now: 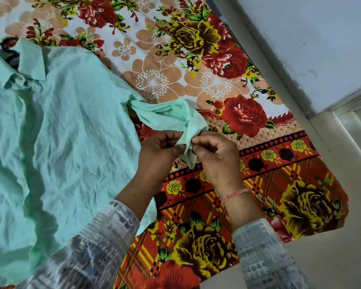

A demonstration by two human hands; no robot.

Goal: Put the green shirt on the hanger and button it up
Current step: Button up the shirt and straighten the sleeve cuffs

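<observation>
Patterned grey-white sleeves (104,243) are seen lowest in view. At left, the wrinkled pale green cotton shirt (56,130) is spread flat on the red-and-yellow floral bedsheet (206,59), collar (32,59) towards the top. Its bunched sleeve cuff (188,130) is pinched between the left hand (158,153) and the right hand (217,161), held together. A pink thread bracelet (236,193) is worn on the right wrist.
</observation>
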